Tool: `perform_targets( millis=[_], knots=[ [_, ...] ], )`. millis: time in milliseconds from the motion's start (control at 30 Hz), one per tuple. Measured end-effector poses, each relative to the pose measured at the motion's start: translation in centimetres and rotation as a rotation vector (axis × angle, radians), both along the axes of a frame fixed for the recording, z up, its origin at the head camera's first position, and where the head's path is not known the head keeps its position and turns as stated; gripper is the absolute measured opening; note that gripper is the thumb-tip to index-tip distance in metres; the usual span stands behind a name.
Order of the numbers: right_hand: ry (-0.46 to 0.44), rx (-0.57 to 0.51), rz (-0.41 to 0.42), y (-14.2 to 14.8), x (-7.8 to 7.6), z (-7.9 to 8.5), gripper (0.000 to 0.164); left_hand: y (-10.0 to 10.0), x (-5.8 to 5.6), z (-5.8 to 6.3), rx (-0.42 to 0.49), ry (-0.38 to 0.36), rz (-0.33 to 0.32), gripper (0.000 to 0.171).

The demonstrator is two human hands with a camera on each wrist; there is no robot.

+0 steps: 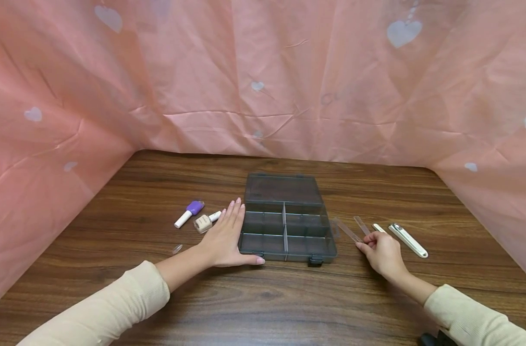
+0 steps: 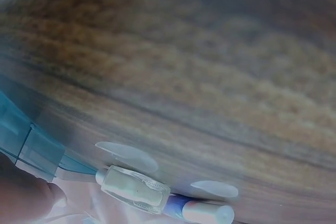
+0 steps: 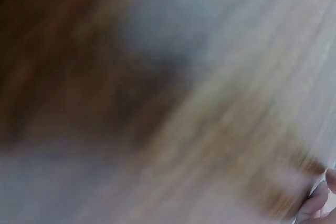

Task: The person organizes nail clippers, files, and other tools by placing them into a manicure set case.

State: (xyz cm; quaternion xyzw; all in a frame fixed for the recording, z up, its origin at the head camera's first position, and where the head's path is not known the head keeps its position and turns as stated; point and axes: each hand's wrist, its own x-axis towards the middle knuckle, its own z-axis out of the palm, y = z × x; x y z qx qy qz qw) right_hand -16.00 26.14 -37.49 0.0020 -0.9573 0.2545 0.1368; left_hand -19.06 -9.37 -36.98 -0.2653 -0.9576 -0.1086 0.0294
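A dark see-through organizer box (image 1: 269,254) lies with its lid (image 1: 284,188) folded back, thin dividers (image 1: 284,221) splitting its inside. My left hand (image 1: 224,240) rests against the box's left side, fingers straight, thumb reaching along its front edge. To the right of the box, my right hand (image 1: 383,253) pinches a thin clear plastic strip (image 1: 347,229) between thumb and fingertips. A second clear strip (image 1: 361,225) sticks out just behind those fingers. The right wrist view is blurred, with only fingertips (image 3: 315,200) at its lower right corner.
A beige nail polish bottle (image 1: 203,223) and a purple one (image 1: 195,207) lie left of my left hand. Small clear oval pieces (image 2: 215,188) are nearby. Nail clippers (image 1: 408,240) and a slim white piece (image 1: 378,228) lie by my right hand. A pink curtain (image 1: 263,129) encloses the table.
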Motion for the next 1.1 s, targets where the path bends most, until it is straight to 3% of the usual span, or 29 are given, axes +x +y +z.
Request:
perform_targets(
  millis=[533,1100],
  knots=[
    [-0.097,0.048,0.037,0.1,-0.6,1.0,0.016,0.1,-0.1,0.0,-0.012,0.002,-0.006,0.126],
    [-0.115,0.030,0.012,0.5,-0.4,1.6,0.016,0.2,0.1,0.1,-0.001,0.001,-0.014,0.125]
  ],
)
